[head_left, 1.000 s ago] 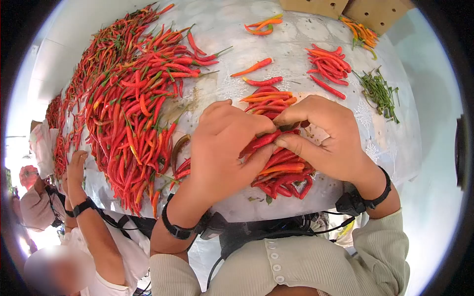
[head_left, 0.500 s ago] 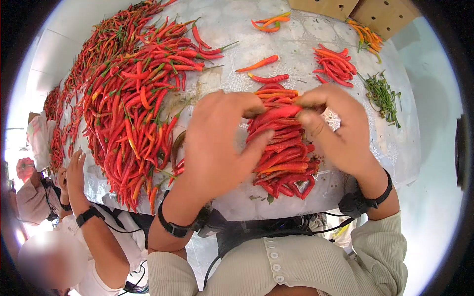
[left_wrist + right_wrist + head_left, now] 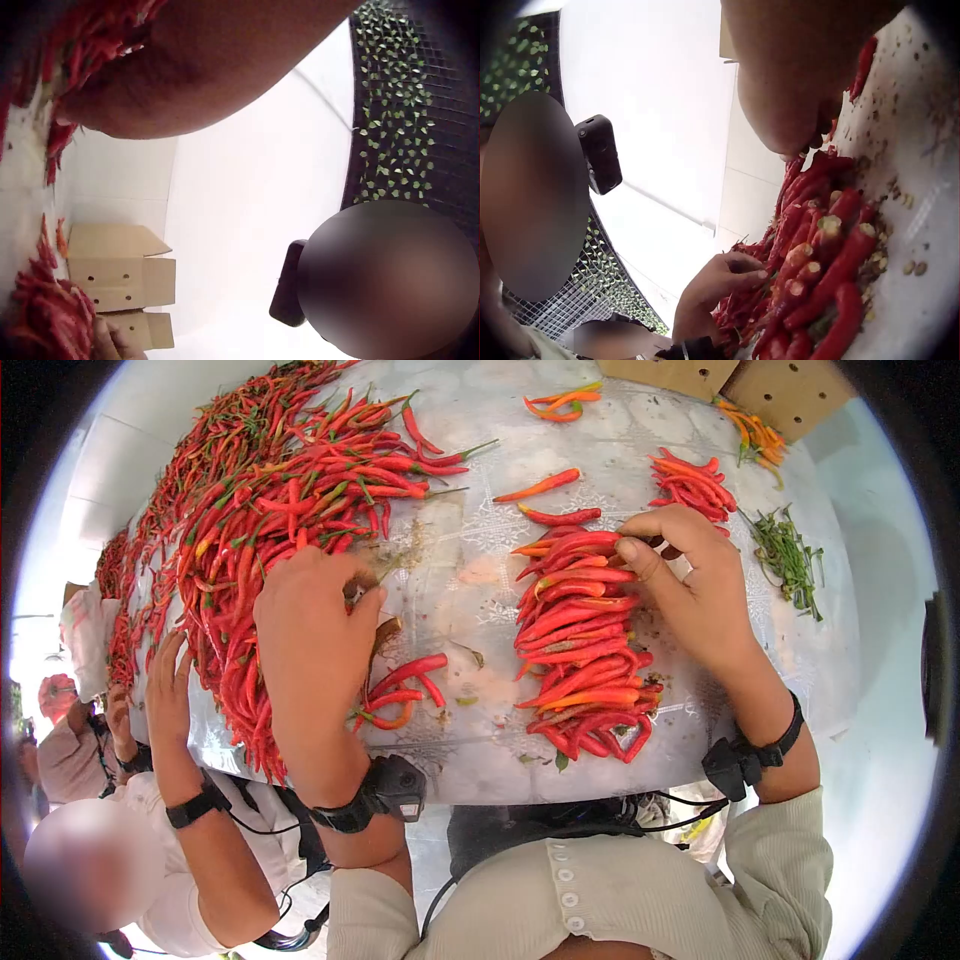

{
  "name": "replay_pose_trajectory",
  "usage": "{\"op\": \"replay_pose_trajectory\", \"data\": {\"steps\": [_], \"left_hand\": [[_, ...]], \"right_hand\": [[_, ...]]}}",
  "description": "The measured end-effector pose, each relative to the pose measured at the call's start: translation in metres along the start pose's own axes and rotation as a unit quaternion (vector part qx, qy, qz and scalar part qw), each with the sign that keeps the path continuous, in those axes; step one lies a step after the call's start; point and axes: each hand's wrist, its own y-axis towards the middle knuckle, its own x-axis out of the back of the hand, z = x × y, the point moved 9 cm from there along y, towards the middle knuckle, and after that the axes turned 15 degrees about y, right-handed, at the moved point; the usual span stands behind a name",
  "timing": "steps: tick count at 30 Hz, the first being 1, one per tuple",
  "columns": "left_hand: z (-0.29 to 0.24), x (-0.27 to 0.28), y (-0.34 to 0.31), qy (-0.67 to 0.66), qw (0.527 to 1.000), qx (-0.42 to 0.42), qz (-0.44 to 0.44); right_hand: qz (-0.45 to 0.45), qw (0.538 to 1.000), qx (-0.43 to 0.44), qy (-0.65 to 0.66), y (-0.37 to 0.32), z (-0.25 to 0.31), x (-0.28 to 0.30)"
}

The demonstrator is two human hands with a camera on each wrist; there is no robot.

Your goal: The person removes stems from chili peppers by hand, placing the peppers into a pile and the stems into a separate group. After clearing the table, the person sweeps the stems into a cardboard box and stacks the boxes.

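In the head view my left hand (image 3: pixel 315 640) is over the right edge of a large heap of red chilies (image 3: pixel 245 570), fingers bent; whether they hold a chili is hidden. The left wrist view has this hand (image 3: pixel 165 82) against red chilies. My right hand (image 3: pixel 700 585) pinches the end of a red chili (image 3: pixel 585 542) between thumb and forefinger, at the far end of a neat stack of stemless chilies (image 3: pixel 585 655). Cut ends of the stacked chilies (image 3: pixel 829 229) show in the right wrist view, below my right hand (image 3: pixel 802 82).
Loose chilies (image 3: pixel 405 690) lie between heap and stack. Beyond are orange chilies (image 3: pixel 565 402), a small red pile (image 3: pixel 690 485), green stems (image 3: pixel 787 560) and cardboard boxes (image 3: pixel 785 395). Another person's hand (image 3: pixel 170 685) is at the heap's left side.
My left hand has left the stack and moved left to the heap. My right hand has shifted slightly toward the stack's far end. Loose chilies nearby have come into view.
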Motion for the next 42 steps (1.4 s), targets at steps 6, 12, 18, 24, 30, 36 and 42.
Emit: {"op": "replay_pose_trajectory", "data": {"steps": [6, 12, 18, 24, 30, 36, 42], "left_hand": [[0.009, -0.010, -0.006, 0.064, 0.995, -0.043, 0.062], [0.007, -0.014, -0.010, 0.049, 0.996, -0.047, 0.060], [-0.002, -0.012, -0.012, 0.030, 0.991, -0.068, 0.107], [-0.004, -0.010, -0.014, 0.001, 0.989, -0.066, 0.129], [-0.015, -0.010, -0.015, 0.048, 0.984, -0.089, 0.145], [-0.043, 0.013, -0.007, -0.100, 0.987, -0.124, -0.021], [-0.083, 0.029, -0.012, -0.227, 0.948, -0.202, -0.091]], "right_hand": [[0.012, 0.999, 0.002, -0.033, 0.001, -0.003, -0.002], [0.007, 1.000, 0.012, 0.002, 0.001, -0.001, -0.004], [0.024, 0.999, 0.020, -0.010, 0.002, -0.003, -0.005], [0.020, 0.998, 0.052, -0.030, 0.002, -0.002, -0.007], [0.022, 0.996, 0.086, -0.010, 0.000, -0.005, -0.006], [-0.027, 0.994, 0.108, -0.011, -0.001, 0.012, 0.007], [0.008, 0.982, 0.189, 0.012, -0.012, 0.056, 0.001]]}}
